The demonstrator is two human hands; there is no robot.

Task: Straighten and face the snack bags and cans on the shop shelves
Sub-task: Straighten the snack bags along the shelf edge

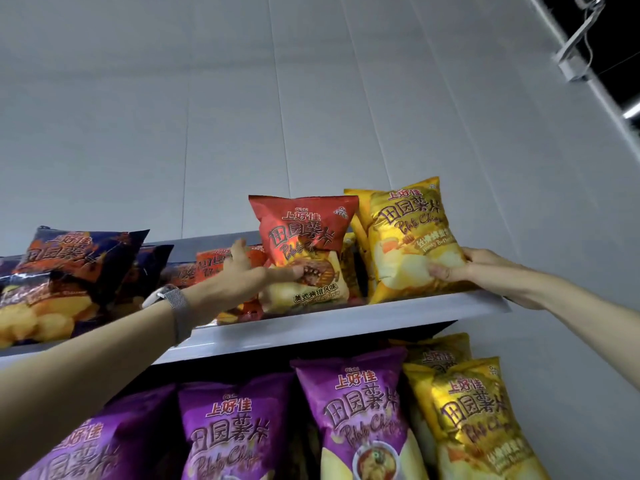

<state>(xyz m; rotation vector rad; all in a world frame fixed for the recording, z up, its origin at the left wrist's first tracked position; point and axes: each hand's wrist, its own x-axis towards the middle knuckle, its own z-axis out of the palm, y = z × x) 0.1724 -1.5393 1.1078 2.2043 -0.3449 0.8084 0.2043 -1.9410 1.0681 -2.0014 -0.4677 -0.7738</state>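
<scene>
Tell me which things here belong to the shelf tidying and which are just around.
Job: red bag, held by left hand; yellow bag, held by right hand; dark blue bags; purple bags; top shelf.
Just around: wristwatch; wall; white bracket.

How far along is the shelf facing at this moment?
Done: lower-shelf purple foil chip bags face front. In hand: left hand grips the upright red foil chip bag, right hand the yellow foil chip bag. Remaining: dark blue foil bags on the top shelf slump, tilted.
</scene>
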